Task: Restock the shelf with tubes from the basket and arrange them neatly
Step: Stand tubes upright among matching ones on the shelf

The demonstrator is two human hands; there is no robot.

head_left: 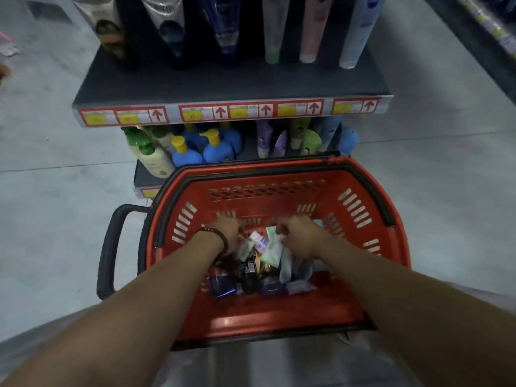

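Head view: the tubes lie heaped inside the basket, and there my right hand pinches the pale green tube. Whether the curled fingers of my left hand hold anything, I cannot tell. I judge the tubes light, soft and slippery, best gripped near the stiff cap.

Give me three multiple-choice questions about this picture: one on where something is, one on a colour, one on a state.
1. Where are the left hand and right hand? A on the floor; B in the red basket; C in pockets.
2. Pumps on the blue bottles are: A yellow; B red; C white.
3. The tubes on the upper shelf: A lie flat; B stand on their caps; C hang from hooks.
Answers: B, both reach inside it; A, yellow tops show; B, caps rest on the shelf.
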